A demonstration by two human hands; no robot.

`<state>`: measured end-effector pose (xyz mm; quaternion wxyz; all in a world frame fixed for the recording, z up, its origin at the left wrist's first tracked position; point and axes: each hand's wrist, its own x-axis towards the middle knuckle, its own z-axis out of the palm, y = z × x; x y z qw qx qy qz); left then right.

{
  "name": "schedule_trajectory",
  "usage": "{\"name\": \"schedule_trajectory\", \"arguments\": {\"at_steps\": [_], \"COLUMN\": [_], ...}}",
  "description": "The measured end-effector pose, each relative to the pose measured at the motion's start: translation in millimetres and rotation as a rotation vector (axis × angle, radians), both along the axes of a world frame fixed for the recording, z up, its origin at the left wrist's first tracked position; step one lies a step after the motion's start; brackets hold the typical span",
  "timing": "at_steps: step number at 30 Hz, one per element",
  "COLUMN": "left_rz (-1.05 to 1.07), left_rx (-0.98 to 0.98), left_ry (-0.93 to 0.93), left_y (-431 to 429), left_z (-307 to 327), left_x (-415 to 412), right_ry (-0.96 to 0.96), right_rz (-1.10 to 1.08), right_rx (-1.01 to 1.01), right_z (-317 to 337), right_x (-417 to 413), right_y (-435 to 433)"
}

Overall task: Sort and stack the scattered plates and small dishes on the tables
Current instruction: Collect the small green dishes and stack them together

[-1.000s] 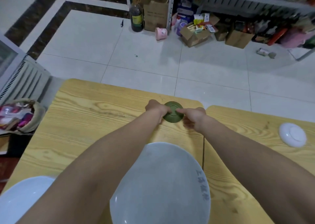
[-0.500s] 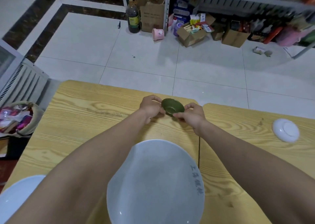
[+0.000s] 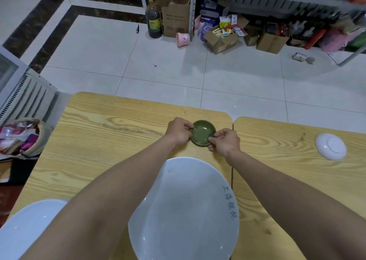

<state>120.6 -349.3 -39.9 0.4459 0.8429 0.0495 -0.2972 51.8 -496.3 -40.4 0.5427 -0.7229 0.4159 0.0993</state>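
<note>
We are pinching the small green dish (image 3: 203, 133) by its rim, our left hand (image 3: 179, 131) curling on one edge and our right hand (image 3: 225, 142) on the other, so it is sitting face up between our fingers (image 3: 219, 134). A large white plate (image 3: 184, 210) is lying just behind our fingers, toward us, and an upturned white dish (image 3: 330, 146) is lying well to their right

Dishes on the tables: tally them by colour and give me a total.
White: 3 (large plate, corner plate, upturned dish)
Green: 1 (green dish, pinched by the left hand and the right hand)
Total: 4
</note>
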Motion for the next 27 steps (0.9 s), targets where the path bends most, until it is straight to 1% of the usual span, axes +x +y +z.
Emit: {"name": "schedule_trajectory", "arguments": {"at_steps": [3,7,10,14,16,21,27], "left_rz": [-0.073,-0.225,-0.442,-0.634,-0.704,-0.695,-0.636], "left_rx": [0.019,0.142,0.31,0.44,0.501,0.519,0.541], "left_ry": [-0.036,-0.155,-0.363,-0.616,-0.7,-0.821,-0.919], "left_y": [1.1,5.6,6.1,-0.9,-5.0,-18.2,-37.0], "left_z": [5.3,21.8,39.7,68.3,85.0,130.4,166.3], "left_x": [1.4,3.9,-2.4,-21.3,-35.4,-88.3,-187.3], "right_ry": [0.029,0.008,-0.031,-0.105,-0.137,-0.234,-0.315], "right_rz": [-0.123,-0.221,-0.287,-0.345,-0.36,-0.413,-0.398], "right_rx": [0.011,0.032,0.094,0.155,0.16,0.151,0.183], "right_z": [2.6,11.7,25.8,53.5,67.5,100.5,127.4], "right_x": [2.8,2.1,-2.5,-23.1,-40.3,-95.2,-188.6], "right_y": [-0.3,-12.1,-21.5,-28.0,-32.5,-50.2,-72.3]}}
